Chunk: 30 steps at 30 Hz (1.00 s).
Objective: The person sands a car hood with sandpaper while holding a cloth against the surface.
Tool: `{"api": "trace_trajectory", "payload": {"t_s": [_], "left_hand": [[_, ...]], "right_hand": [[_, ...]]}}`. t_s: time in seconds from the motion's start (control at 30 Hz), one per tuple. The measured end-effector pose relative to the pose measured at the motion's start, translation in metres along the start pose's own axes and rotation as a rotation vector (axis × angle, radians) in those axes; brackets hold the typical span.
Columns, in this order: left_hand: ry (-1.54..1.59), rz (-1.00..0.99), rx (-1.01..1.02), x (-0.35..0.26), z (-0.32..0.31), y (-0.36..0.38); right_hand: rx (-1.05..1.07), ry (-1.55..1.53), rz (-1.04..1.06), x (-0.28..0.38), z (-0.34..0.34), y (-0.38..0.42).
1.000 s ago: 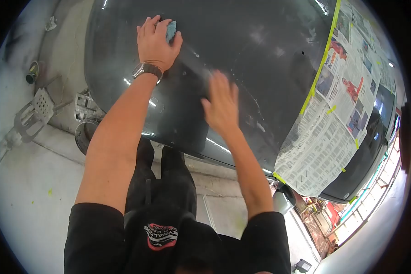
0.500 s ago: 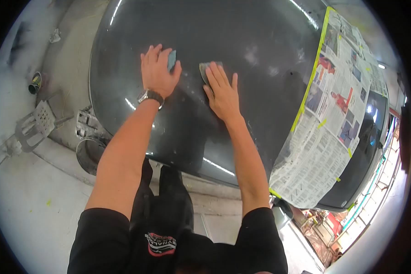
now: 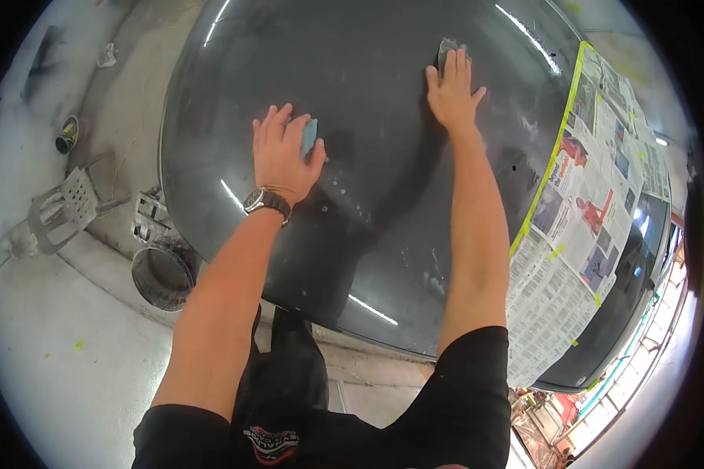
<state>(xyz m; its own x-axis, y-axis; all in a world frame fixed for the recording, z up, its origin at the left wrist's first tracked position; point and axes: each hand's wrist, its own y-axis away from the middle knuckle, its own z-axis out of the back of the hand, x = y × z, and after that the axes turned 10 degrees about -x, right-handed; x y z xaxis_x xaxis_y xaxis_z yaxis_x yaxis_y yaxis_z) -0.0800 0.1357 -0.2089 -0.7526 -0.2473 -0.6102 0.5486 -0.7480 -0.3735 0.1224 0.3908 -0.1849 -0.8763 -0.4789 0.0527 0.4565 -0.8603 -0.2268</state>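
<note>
Under the spread fingers of my right hand (image 3: 453,98) lies a grey piece of sandpaper (image 3: 447,48), pressed flat against the dark grey car hood (image 3: 368,133). Its far edge pokes out past my fingertips. My left hand (image 3: 283,162), with a black-strapped watch (image 3: 266,203) at the wrist, rests lower and to the left on the same hood. A blue-green pad (image 3: 310,137) shows between its thumb and index finger; the rest is hidden beneath the palm. Whitish smears and wet-looking drops mark the hood between the hands and toward the right.
Newspaper (image 3: 571,258) edged with yellow tape (image 3: 551,168) covers the windshield on the right. On the floor at left are a black bucket (image 3: 162,275), a grey plastic chair (image 3: 64,205) and a small can (image 3: 68,134).
My right hand has slid the sandpaper up and to the right across the hood. My left hand appears slightly lower and to the right; the whole view has shifted a little.
</note>
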Motion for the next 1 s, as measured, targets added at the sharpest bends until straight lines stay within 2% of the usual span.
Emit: {"api": "trace_trajectory", "payload": {"t_s": [0.03, 0.1, 0.17, 0.23, 0.27, 0.33, 0.4, 0.47, 0.57, 0.6, 0.7, 0.77, 0.83, 0.9, 0.97, 1.0], "left_hand": [[0.000, 0.002, 0.009, 0.000, 0.004, -0.001], [0.001, -0.002, 0.016, 0.000, 0.005, 0.000], [0.009, -0.002, 0.017, -0.001, 0.004, -0.002], [0.006, 0.005, 0.027, 0.000, 0.004, -0.001], [-0.002, 0.005, 0.027, -0.001, 0.005, -0.002], [0.002, 0.013, 0.049, -0.002, 0.007, -0.004], [-0.002, 0.010, 0.052, -0.002, 0.006, -0.005], [-0.011, 0.005, 0.041, -0.002, 0.006, -0.004], [0.000, 0.014, 0.042, -0.004, 0.007, -0.004], [-0.011, 0.010, 0.063, -0.002, 0.006, -0.003], [-0.014, 0.015, 0.082, -0.004, 0.009, -0.005], [-0.008, 0.023, 0.082, -0.004, 0.007, -0.008], [-0.015, 0.032, 0.095, -0.005, 0.010, -0.006], [0.000, 0.033, 0.095, -0.006, 0.011, -0.002], [-0.009, 0.025, 0.065, 0.000, 0.004, -0.012], [-0.014, 0.026, 0.070, 0.000, 0.005, -0.011]], "right_hand": [[-0.020, 0.034, -0.090, 0.010, -0.004, -0.006], [-0.021, -0.002, 0.082, 0.030, 0.015, 0.047], [0.079, -0.098, 0.137, 0.050, 0.041, 0.125], [0.255, -0.102, 0.200, 0.046, 0.063, 0.147], [0.349, -0.107, 0.229, 0.040, 0.069, 0.149], [0.189, -0.145, 0.239, 0.014, 0.049, 0.090], [0.007, -0.174, 0.128, -0.009, 0.018, 0.003], [-0.076, -0.132, -0.030, -0.018, -0.009, -0.066], [-0.193, -0.093, -0.027, -0.002, -0.020, -0.051], [-0.176, -0.097, 0.029, 0.004, -0.013, -0.022], [-0.007, -0.195, 0.047, 0.030, 0.024, 0.079], [0.080, -0.186, 0.115, 0.013, 0.032, 0.078], [-0.084, -0.134, 0.080, -0.022, 0.005, 0.010], [-0.141, -0.109, -0.029, -0.063, -0.021, -0.091], [-0.056, -0.121, -0.172, -0.078, -0.035, -0.162], [-0.094, -0.082, -0.137, -0.068, -0.043, -0.159]]}}
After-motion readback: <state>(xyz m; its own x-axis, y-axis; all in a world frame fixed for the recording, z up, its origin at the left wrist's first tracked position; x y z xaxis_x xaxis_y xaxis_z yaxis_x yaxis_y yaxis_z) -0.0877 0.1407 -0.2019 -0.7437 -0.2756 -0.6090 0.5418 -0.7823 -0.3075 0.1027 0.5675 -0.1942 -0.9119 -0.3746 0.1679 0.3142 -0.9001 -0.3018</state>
